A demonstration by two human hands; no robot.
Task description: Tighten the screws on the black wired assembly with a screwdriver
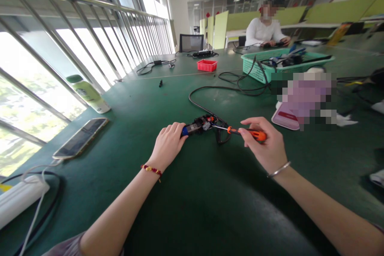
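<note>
My left hand is closed around the blue end of a dark corded device, which looks like a power tool with its inner parts showing. It lies on the green table. In my right hand is a screwdriver with an orange and black handle, gripped between thumb and fingers. Its thin metal shaft points left, and the tip is at the device's exposed right part; whether it touches a screw is too small to tell. A black cable runs from the device across the table.
A green basket full of tools and cables stands at the back right, near a small red tray. At the left are a phone, a green bottle and a white power strip. A person in white sits across the table.
</note>
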